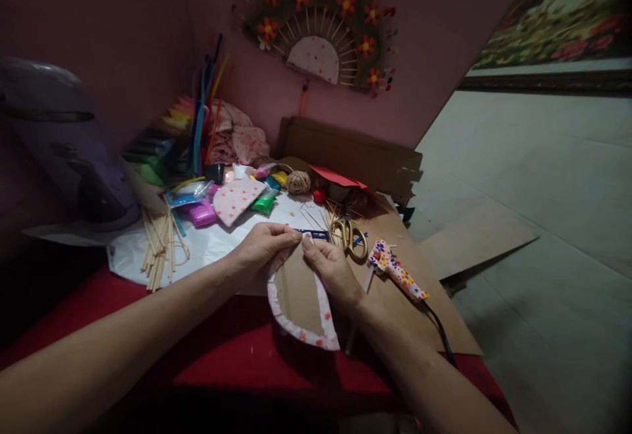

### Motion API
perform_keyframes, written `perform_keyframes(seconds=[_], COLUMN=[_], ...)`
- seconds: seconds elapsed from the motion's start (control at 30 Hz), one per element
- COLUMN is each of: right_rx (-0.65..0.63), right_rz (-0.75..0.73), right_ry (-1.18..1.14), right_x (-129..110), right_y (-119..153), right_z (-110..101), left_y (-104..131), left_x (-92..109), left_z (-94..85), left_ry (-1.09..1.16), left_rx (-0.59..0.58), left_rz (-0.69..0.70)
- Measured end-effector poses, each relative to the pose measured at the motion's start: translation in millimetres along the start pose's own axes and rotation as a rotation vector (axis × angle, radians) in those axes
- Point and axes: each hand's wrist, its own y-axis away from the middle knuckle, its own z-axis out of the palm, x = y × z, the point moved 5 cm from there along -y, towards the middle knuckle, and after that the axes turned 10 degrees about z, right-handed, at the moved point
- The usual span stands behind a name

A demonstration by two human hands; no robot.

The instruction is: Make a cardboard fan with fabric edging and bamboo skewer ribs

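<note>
Both hands hold a half-round cardboard piece (299, 292) whose edge is wrapped in pink dotted fabric. My left hand (269, 246) pinches the fabric at its upper corner. Close beside it, my right hand (333, 269) grips the same corner between thumb and fingers. The curved edge hangs down to the left, bare cardboard facing me. Just beyond the right hand lie gold-handled scissors (348, 236). A flower-patterned glue gun (397, 269) rests on a brown cardboard sheet (429, 319) to the right. A second dotted half-round piece (237, 201) lies further back.
Wooden sticks (157, 249) lie at left, near a purple container (69, 151). Colourful clay packs (200, 213), a twine ball (298, 182) and a red ball (319, 195) sit behind. A flowered fan decoration (316, 58) hangs on the wall. Red cloth (212, 348) covers the front.
</note>
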Motion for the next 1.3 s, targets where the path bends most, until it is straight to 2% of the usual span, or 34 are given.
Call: perform_keyframes(seconds=[0.3,0.47,0.6,0.77,0.9,1.0,1.2,1.3], right_rx=[-0.003,0.039,0.172,0.364,0.535,0.523,0.362,0.340], right_rz=[0.097,0.057,-0.085,-0.219,-0.316,-0.339,-0.247,-0.244], right_ry=[-0.129,-0.137,-0.101,-0.031,0.044,0.019,-0.045,-0.077], right_x=[-5.3,-5.3,-7.8,-12.7,-18.0,-19.4,-17.8,-18.0], right_y=[4.4,1.9,-0.8,0.0,5.3,7.2,7.4,8.4], right_z=[1.2,-1.6,-13.3,-29.0,-39.2,-39.5,-27.6,-25.5], left_y=[-0.2,-1.4,-1.7,1.5,4.8,4.6,0.3,1.8], left_x=[-2.6,-1.0,0.5,-0.3,-3.6,-6.1,6.5,13.0], left_z=[-2.1,-2.5,-1.6,2.6,9.0,11.2,4.8,4.5], left_ry=[0.007,0.038,0.029,0.001,-0.064,-0.117,-0.137,-0.135], left_rx=[0.040,0.032,-0.009,-0.083,-0.231,-0.299,-0.154,-0.131], left_rz=[-0.081,-0.013,0.043,-0.008,-0.044,-0.021,0.205,0.270])
